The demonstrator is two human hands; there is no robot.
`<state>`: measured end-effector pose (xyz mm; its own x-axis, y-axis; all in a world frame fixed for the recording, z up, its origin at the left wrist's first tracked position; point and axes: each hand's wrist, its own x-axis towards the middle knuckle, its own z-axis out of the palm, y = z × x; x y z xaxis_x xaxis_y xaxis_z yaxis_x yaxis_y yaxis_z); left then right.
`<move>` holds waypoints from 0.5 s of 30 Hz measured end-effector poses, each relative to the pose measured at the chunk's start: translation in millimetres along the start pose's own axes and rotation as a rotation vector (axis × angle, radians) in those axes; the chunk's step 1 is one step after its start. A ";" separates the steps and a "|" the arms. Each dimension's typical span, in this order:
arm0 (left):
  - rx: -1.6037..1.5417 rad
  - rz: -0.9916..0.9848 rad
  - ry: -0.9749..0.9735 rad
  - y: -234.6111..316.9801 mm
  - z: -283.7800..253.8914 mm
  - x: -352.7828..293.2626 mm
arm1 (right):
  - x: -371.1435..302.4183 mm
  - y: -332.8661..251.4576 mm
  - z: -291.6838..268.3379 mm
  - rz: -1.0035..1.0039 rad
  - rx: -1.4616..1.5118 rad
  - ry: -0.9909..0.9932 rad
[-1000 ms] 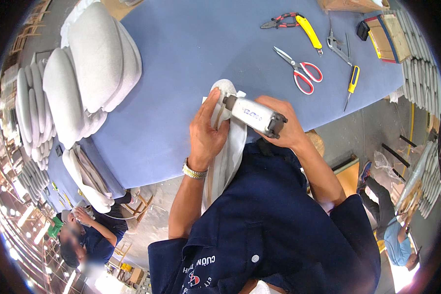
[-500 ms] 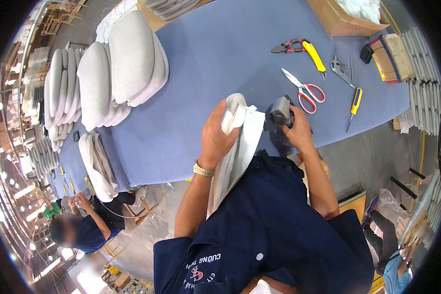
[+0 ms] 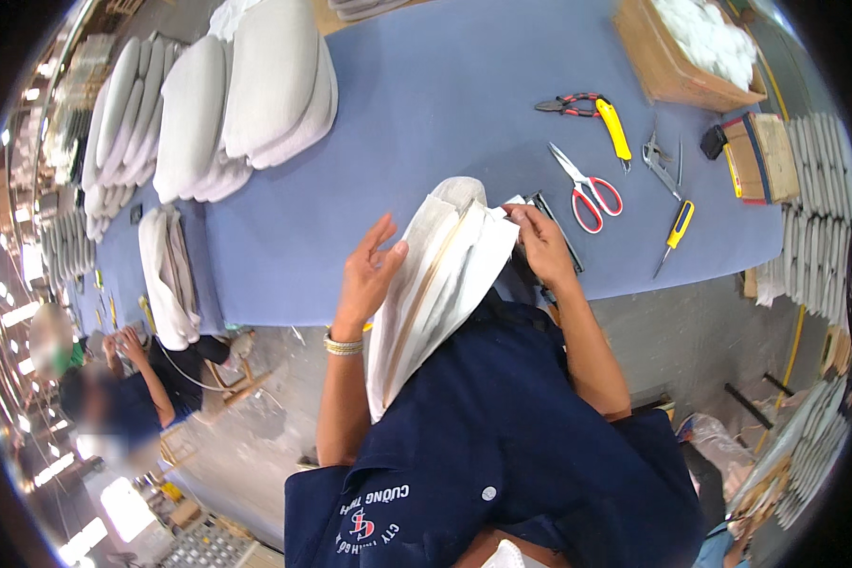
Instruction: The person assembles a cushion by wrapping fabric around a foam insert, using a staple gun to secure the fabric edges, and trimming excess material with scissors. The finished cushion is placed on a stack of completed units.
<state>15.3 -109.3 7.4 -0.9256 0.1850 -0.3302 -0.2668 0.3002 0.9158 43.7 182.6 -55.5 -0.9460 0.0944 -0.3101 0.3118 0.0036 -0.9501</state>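
Note:
A light grey padded cushion with white lining and a tan strip along its edge stands on its side against my front at the table edge. My left hand is beside its left face, fingers spread and apart from each other, gripping nothing. My right hand pinches the upper corner of the white cloth flap on the cushion's right side. Just beyond that hand a dark tool, apparently a staple gun, lies on the table, partly hidden by the hand.
On the blue-covered table lie scissors, pliers, a yellow cutter, a metal tool and a screwdriver. Grey cushions are stacked left; a carton of white stuffing stands far right. Another person sits left.
My right hand has put down the dark tool and taken the cloth flap. My left hand has let go of the cushion and moved left and down, its fingers opening.

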 end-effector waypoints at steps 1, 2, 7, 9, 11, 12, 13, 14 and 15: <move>0.056 -0.043 -0.010 -3.7 -4.8 -10.4 | 0.4 -1.8 -1.5 -0.044 0.007 0.022; 0.142 -0.089 -0.043 -5.4 -4.9 -21.1 | 1.7 -1.3 -4.1 -0.086 0.008 0.047; 0.244 -0.032 0.001 -12.7 -2.6 -67.6 | -17.3 -97.1 -5.7 -0.381 0.235 -0.183; 0.250 0.055 0.020 -14.1 -3.0 -83.2 | -44.0 -163.3 -1.7 -0.613 0.191 -0.360; 0.121 -0.019 0.103 -22.4 -7.7 -91.0 | -62.9 -201.8 9.9 -0.894 -0.001 -0.431; 0.084 -0.050 0.126 -24.1 -10.4 -100.5 | -79.8 -211.2 12.4 -0.952 -0.035 -0.425; 0.098 -0.123 0.180 -31.5 -16.8 -108.4 | -91.0 -224.7 21.5 -1.021 -0.085 -0.425; 0.112 -0.198 0.260 -45.7 -24.4 -119.0 | -96.8 -239.9 31.3 -1.001 -0.113 -0.468; 0.126 -0.273 0.338 -62.9 -31.4 -131.3 | -104.1 -254.4 41.4 -0.976 -0.142 -0.510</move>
<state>145.1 -181.9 0.3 -0.8673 -0.2264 -0.4434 -0.4978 0.4110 0.7637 59.2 130.6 217.2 -0.7062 -0.4318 0.5611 -0.6105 -0.0298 -0.7914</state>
